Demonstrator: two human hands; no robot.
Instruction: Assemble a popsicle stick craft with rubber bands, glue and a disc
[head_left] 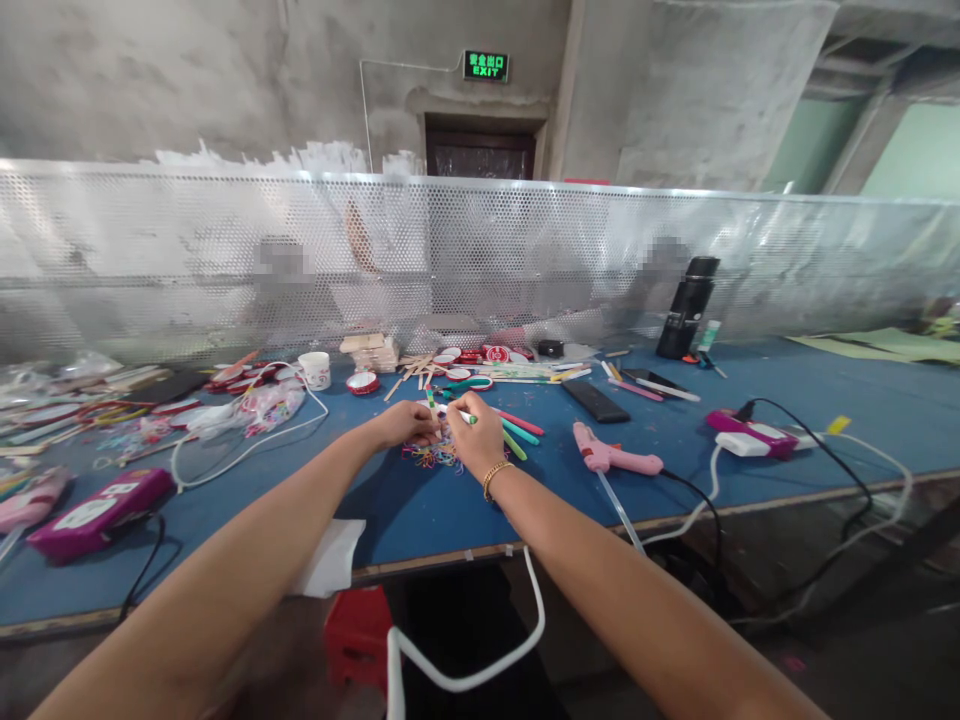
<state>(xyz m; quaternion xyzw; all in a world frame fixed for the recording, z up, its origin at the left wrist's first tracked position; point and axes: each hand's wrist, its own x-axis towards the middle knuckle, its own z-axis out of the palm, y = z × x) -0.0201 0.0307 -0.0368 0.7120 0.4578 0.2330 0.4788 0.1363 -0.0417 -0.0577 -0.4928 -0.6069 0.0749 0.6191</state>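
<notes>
My left hand [409,424] is closed on a small wooden stick [431,400], which stands upright and has red and green colouring near its top. My right hand [480,440], a gold bracelet at its wrist, grips a white marker pen [466,417] with a green end. The pen's tip is hidden near the stick, so I cannot tell whether they touch. Under both hands lies a tangle of coloured strings [433,456]. Several coloured markers [517,424] fan out just right of my right hand.
A pink glue gun [615,457], a black phone [596,400] and a purple power strip [750,435] lie to the right. Another purple power strip [103,513], a paper cup [315,370] and cluttered craft pieces occupy the left. A black bottle [686,308] stands by the perforated metal screen [480,255].
</notes>
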